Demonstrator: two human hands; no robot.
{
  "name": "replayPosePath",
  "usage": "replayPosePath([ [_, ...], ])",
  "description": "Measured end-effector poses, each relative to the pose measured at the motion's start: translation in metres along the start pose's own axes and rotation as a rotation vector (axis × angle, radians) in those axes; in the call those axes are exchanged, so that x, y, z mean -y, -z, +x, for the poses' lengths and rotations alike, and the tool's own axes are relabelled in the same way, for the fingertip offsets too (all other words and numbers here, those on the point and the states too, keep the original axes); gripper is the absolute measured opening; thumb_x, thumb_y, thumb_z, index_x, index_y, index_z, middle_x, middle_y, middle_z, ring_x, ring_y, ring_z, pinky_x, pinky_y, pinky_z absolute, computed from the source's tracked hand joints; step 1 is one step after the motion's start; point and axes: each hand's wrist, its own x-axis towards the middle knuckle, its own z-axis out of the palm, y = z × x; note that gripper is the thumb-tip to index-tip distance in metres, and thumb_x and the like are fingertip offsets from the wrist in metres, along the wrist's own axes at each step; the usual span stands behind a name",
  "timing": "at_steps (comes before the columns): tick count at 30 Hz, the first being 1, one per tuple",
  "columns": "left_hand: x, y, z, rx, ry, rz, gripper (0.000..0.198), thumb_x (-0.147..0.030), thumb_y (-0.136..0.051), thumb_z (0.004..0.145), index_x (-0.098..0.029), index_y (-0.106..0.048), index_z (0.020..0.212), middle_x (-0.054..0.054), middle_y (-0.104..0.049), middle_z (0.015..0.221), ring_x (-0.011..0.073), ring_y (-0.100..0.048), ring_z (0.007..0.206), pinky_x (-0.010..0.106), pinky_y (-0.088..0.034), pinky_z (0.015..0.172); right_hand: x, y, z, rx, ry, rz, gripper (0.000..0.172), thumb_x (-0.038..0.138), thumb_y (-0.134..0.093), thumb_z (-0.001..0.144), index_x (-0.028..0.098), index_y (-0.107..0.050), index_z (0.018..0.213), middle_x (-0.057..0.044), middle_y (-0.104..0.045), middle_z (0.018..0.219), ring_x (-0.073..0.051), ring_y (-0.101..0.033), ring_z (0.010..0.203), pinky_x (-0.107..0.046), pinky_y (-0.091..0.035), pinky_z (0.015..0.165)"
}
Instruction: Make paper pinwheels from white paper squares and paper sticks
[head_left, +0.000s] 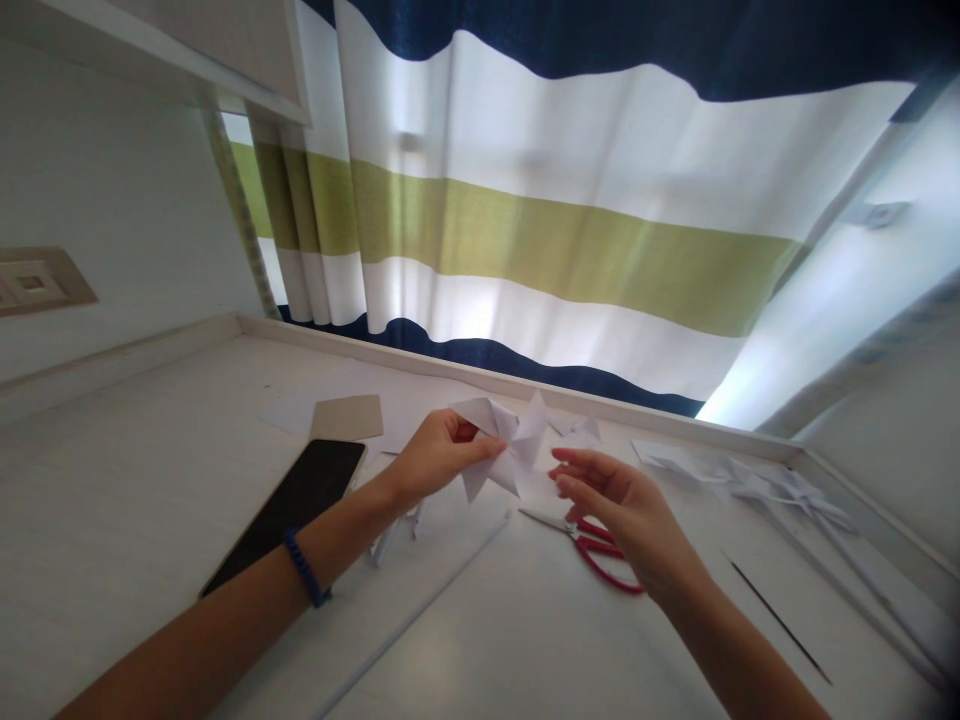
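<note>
My left hand (439, 455) pinches a folded white paper pinwheel (510, 445) and holds it above the white table (135, 480). My right hand (622, 510) hovers just right of the pinwheel with its fingers slightly curled and apart, their tips close to the paper; nothing is in it. Red-handled scissors (600, 550) lie on the table under my right hand, partly hidden by it. A blue band (306, 568) circles my left wrist.
A dark phone (289, 510) lies at the left, beside a tan card (346, 417). A long white rod (420, 610) lies across the middle. A thin dark stick (780, 620) and several white paper pinwheels on rods (772, 490) lie at the right. A striped curtain (540, 230) hangs behind.
</note>
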Motion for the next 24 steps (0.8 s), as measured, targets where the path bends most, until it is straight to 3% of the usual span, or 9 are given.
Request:
replayPosePath([
  [6, -0.016, 0.02, 0.005, -0.074, -0.042, 0.012, 0.021, -0.023, -0.071, 0.063, -0.012, -0.067, 0.081, 0.002, -0.068, 0.076, 0.0126, -0.06, 0.066, 0.022, -0.045, 0.063, -0.031, -0.005, 0.008, 0.074, 0.216, -0.346, 0.026, 0.026, -0.053, 0.078, 0.018, -0.061, 0.102, -0.009, -0.064, 0.09, -0.021, -0.058, 0.079, -0.039, -0.05, 0.069],
  [10, -0.02, 0.021, 0.004, -0.066, -0.05, 0.015, 0.02, -0.022, -0.071, 0.064, -0.012, -0.067, 0.081, 0.004, -0.069, 0.076, 0.0131, -0.061, 0.067, 0.021, -0.045, 0.062, -0.046, -0.019, 0.01, 0.225, 0.379, -0.514, 0.034, 0.012, -0.05, 0.077, 0.022, -0.06, 0.108, -0.009, -0.062, 0.101, -0.023, -0.053, 0.094, -0.042, -0.042, 0.084],
  [13, -0.02, 0.019, 0.004, -0.056, -0.05, 0.009, 0.019, -0.021, -0.071, 0.064, -0.012, -0.067, 0.08, 0.003, -0.069, 0.076, 0.0119, -0.06, 0.066, 0.019, -0.045, 0.06, -0.053, -0.023, 0.014, 0.329, 0.452, -0.579, 0.036, 0.008, -0.048, 0.077, 0.024, -0.061, 0.106, -0.007, -0.063, 0.1, -0.021, -0.054, 0.094, -0.038, -0.04, 0.085],
  [19, -0.019, 0.018, 0.004, -0.04, -0.04, -0.013, 0.021, -0.02, -0.072, 0.063, -0.01, -0.067, 0.081, 0.004, -0.069, 0.076, 0.0124, -0.06, 0.067, 0.02, -0.045, 0.061, -0.053, -0.02, 0.014, 0.387, 0.461, -0.601, 0.025, 0.012, -0.049, 0.079, 0.021, -0.065, 0.096, -0.008, -0.065, 0.089, -0.02, -0.056, 0.084, -0.035, -0.042, 0.077],
  [24, -0.012, 0.015, 0.004, -0.027, -0.031, -0.053, 0.021, -0.02, -0.072, 0.063, -0.012, -0.067, 0.081, 0.002, -0.068, 0.074, 0.0119, -0.06, 0.068, 0.02, -0.045, 0.064, -0.043, -0.017, 0.007, 0.375, 0.376, -0.465, 0.023, 0.016, -0.049, 0.079, 0.022, -0.065, 0.094, -0.006, -0.064, 0.088, -0.017, -0.057, 0.076, -0.031, -0.044, 0.07],
])
